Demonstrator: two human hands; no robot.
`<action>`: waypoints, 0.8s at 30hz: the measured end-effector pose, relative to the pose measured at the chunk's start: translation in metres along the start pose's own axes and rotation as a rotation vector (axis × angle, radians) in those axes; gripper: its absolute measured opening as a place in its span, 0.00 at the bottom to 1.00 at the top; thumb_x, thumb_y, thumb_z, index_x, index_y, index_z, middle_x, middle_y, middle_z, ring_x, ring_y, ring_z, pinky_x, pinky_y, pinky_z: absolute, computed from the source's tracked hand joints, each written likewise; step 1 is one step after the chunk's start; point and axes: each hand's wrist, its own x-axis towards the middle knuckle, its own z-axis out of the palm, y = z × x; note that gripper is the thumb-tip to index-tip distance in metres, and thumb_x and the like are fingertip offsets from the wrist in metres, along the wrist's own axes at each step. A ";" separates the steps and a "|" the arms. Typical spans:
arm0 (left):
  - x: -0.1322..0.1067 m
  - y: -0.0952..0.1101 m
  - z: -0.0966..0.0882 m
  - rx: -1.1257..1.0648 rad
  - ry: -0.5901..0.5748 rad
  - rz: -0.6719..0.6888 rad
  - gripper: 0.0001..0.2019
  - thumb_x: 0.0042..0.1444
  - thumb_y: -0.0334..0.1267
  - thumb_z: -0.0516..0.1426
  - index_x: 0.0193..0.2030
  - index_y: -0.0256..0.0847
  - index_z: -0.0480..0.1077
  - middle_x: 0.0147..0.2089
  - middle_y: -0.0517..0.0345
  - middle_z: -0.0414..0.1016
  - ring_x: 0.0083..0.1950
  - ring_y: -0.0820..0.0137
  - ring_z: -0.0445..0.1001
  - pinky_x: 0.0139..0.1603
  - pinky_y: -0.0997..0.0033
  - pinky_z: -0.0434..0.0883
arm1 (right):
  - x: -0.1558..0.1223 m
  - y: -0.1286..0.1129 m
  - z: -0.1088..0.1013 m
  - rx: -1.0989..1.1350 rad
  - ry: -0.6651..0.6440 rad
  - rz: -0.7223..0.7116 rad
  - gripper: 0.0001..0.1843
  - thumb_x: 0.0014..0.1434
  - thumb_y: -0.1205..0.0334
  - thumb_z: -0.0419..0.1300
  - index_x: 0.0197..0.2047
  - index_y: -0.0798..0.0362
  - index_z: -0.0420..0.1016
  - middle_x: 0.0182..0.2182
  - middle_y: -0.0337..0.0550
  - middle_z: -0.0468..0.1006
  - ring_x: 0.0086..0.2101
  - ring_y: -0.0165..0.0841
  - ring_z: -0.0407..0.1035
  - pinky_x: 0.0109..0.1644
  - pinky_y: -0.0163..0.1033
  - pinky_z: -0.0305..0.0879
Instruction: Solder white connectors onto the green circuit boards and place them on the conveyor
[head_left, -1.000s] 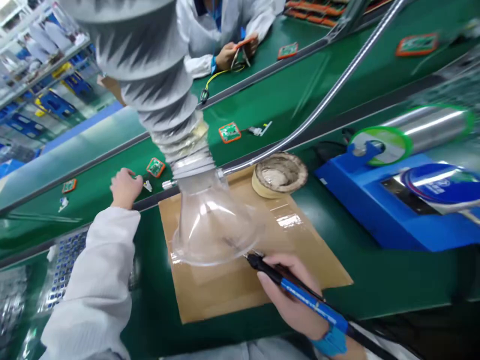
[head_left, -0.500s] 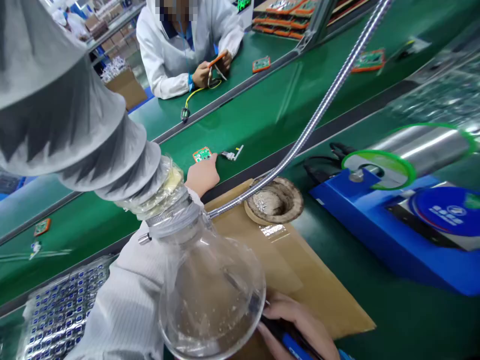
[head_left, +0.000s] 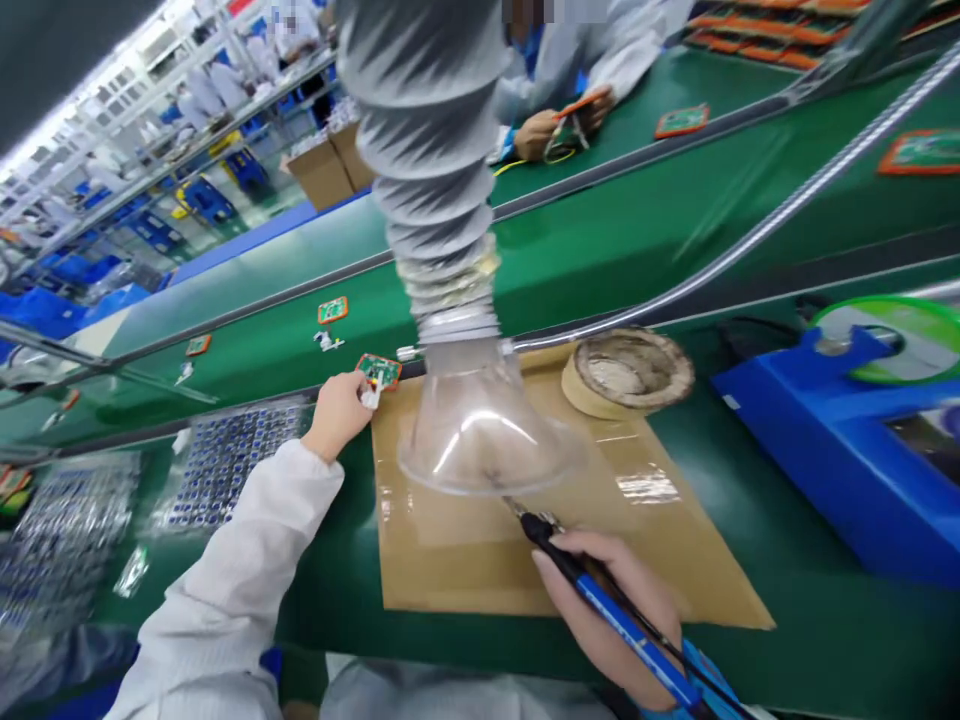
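My left hand (head_left: 339,412) is closed at the back edge of the cardboard sheet (head_left: 427,580), fingers on an orange-edged green circuit board (head_left: 384,369). A small white connector piece (head_left: 372,393) lies against the fingertips; the exact grip is partly hidden. In my right hand (head_left: 615,610) is a soldering iron (head_left: 600,600) with a blue and black handle, held like a pen. Its metal tip points up and left, just below the rim of a transparent fume hood (head_left: 487,440).
A grey ribbed duct (head_left: 442,150) drops to the hood. Right of it stand a round, stained bowl (head_left: 630,375) and a blue solder-reel stand (head_left: 840,450). More boards (head_left: 332,309) lie on the green belt. Trays of small parts (head_left: 232,465) sit left. A co-worker's hands (head_left: 536,135) are across.
The view has swung left, and the hood looks more upright. My left hand has brought the board from the belt to the cardboard's edge. The iron stays in my right hand.
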 end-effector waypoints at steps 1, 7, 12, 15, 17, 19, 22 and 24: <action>-0.023 -0.011 0.003 -0.050 0.013 0.036 0.06 0.57 0.31 0.60 0.29 0.39 0.69 0.31 0.53 0.75 0.39 0.63 0.76 0.42 0.66 0.68 | -0.002 0.001 0.001 -0.008 0.010 0.000 0.08 0.63 0.53 0.67 0.41 0.47 0.76 0.35 0.40 0.83 0.31 0.35 0.80 0.38 0.37 0.77; -0.128 0.004 0.042 -0.369 -0.034 0.464 0.07 0.54 0.34 0.61 0.27 0.41 0.68 0.32 0.55 0.77 0.41 0.65 0.75 0.49 0.63 0.67 | -0.008 -0.004 0.005 -0.053 -0.010 0.095 0.15 0.62 0.44 0.66 0.40 0.47 0.78 0.31 0.41 0.83 0.28 0.36 0.78 0.33 0.39 0.73; -0.166 0.005 0.043 -0.364 0.091 0.422 0.18 0.56 0.25 0.53 0.49 0.43 0.76 0.54 0.52 0.80 0.57 0.63 0.74 0.62 0.57 0.64 | -0.011 -0.009 0.018 -0.054 -0.146 0.120 0.21 0.63 0.39 0.64 0.49 0.47 0.79 0.39 0.43 0.86 0.38 0.43 0.82 0.43 0.45 0.75; -0.179 -0.038 0.024 -0.256 0.233 0.165 0.17 0.59 0.25 0.52 0.49 0.42 0.76 0.50 0.51 0.81 0.54 0.62 0.75 0.59 0.57 0.66 | -0.016 -0.007 0.027 0.042 -0.369 0.040 0.22 0.67 0.44 0.60 0.59 0.45 0.74 0.45 0.43 0.86 0.47 0.45 0.81 0.48 0.47 0.78; -0.180 -0.075 0.011 -0.105 0.310 -0.112 0.14 0.61 0.29 0.53 0.49 0.41 0.77 0.48 0.49 0.79 0.53 0.58 0.74 0.57 0.55 0.67 | -0.020 -0.004 0.034 0.046 -0.478 -0.029 0.23 0.68 0.45 0.59 0.62 0.44 0.70 0.49 0.43 0.85 0.50 0.46 0.80 0.50 0.49 0.79; -0.175 -0.108 0.001 0.051 0.302 -0.337 0.13 0.61 0.32 0.55 0.50 0.41 0.77 0.51 0.46 0.77 0.55 0.54 0.72 0.55 0.53 0.67 | -0.023 0.000 0.042 0.003 -0.506 -0.132 0.23 0.68 0.44 0.59 0.61 0.44 0.71 0.50 0.44 0.85 0.49 0.47 0.80 0.49 0.51 0.79; -0.162 -0.136 -0.009 0.172 0.200 -0.373 0.10 0.60 0.35 0.57 0.46 0.42 0.79 0.53 0.45 0.75 0.58 0.51 0.70 0.57 0.51 0.67 | -0.023 0.005 0.051 -0.090 -0.457 -0.277 0.19 0.68 0.46 0.59 0.57 0.44 0.74 0.45 0.44 0.85 0.42 0.46 0.81 0.46 0.51 0.77; -0.154 -0.143 -0.014 0.186 0.130 -0.328 0.08 0.59 0.35 0.58 0.41 0.42 0.79 0.53 0.46 0.75 0.59 0.51 0.69 0.59 0.49 0.66 | -0.020 0.006 0.054 -0.117 -0.419 -0.288 0.15 0.69 0.50 0.58 0.56 0.43 0.75 0.43 0.42 0.85 0.39 0.43 0.80 0.48 0.51 0.77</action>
